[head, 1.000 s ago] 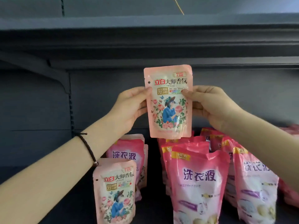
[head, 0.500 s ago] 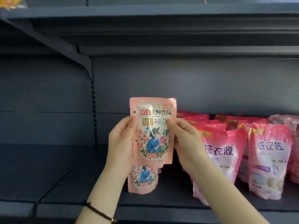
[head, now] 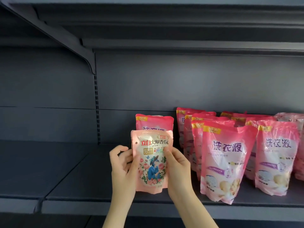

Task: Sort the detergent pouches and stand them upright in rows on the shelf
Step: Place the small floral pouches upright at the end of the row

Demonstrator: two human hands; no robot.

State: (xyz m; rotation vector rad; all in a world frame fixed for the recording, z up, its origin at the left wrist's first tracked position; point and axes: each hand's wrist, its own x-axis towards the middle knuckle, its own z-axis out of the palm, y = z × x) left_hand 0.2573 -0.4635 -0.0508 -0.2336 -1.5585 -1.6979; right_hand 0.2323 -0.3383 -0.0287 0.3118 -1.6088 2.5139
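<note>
Both sides of the glossy, flat pale-pink pouch (head: pixel 152 163) are sitting between our fingers (head: pixel 169 153): left hand (head: pixel 122 170) and right hand (head: pixel 177 170) are pinching it upright over the matte grey shelf (head: pixel 79 180).

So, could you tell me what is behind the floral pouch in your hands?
A darker pink pouch stands behind the floral pouch; only its top shows. Its lower part and anything else there is covered.

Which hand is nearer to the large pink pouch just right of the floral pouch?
Right. The right hand grips the floral pouch beside the large pink pouch; the left hand holds the floral pouch's far left edge.
</note>
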